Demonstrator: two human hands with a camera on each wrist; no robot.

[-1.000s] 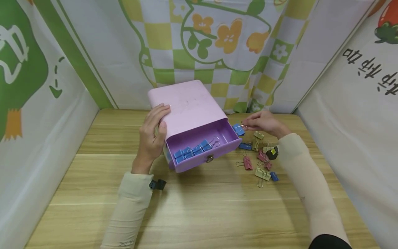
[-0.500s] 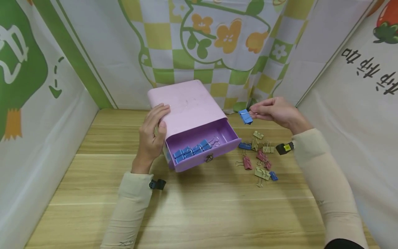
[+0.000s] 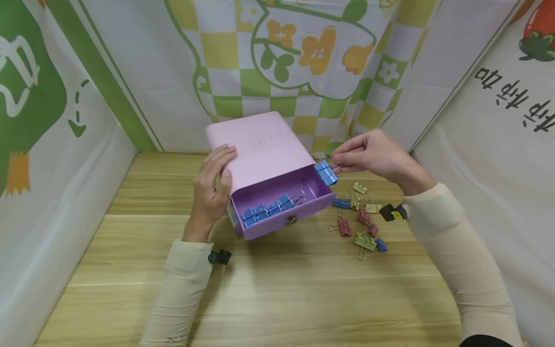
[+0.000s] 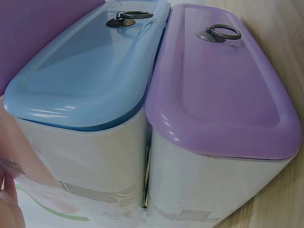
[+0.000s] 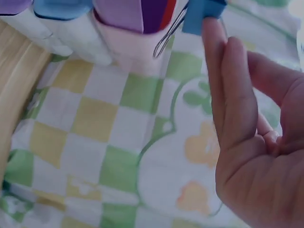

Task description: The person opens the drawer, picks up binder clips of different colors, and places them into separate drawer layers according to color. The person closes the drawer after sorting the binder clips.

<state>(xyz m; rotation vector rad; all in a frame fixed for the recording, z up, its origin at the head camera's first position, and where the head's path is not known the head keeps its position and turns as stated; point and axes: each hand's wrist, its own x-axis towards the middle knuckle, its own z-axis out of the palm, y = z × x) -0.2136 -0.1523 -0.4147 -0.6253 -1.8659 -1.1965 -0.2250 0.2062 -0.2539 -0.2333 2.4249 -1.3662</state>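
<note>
My right hand (image 3: pixel 375 156) pinches a blue binder clip (image 3: pixel 326 172) by its wire handles, over the right end of an open purple drawer (image 3: pixel 310 202). In the right wrist view the same blue clip (image 5: pixel 202 18) sits at the fingertips. Several blue binder clips (image 3: pixel 269 210) lie in a row in the drawer's left part. The drawer belongs to a pink drawer box (image 3: pixel 262 144). My left hand (image 3: pixel 212 185) rests on the box's left top edge, fingers on the top and thumb by the front corner. In the left wrist view only a bit of that hand shows.
Yellow, red and blue binder clips (image 3: pixel 366 242) lie loose on the wooden table (image 3: pixel 277 294), right of the box. Below the open drawer are a shut blue drawer (image 4: pixel 90 61) and a purple one (image 4: pixel 228 85) with ring pulls. A patterned curtain (image 3: pixel 299 103) hangs behind.
The right hand has lifted a blue binder clip from beside the drawer, up and right, then brought it left over the drawer's right end. The left hand and box have stayed put.
</note>
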